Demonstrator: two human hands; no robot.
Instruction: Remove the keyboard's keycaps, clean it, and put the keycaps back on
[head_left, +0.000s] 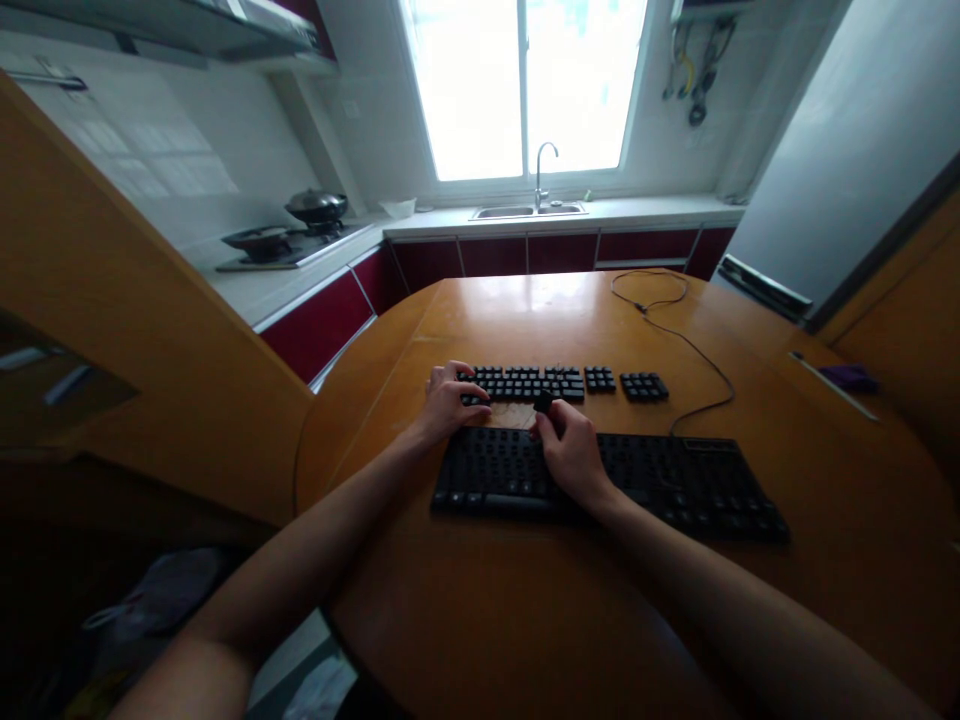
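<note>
Left hand, fingers narrowly parted, touches loose black plastic keycaps. Right hand pinches a small black piece.

bare left hand and right hand with slim fingers, bare forearms tapering to the wrists

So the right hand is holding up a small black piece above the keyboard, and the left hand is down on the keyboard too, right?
Not quite: in the head view, the left hand is at the loose keycaps beyond the keyboard. The right hand does hold up a small black piece.
</note>
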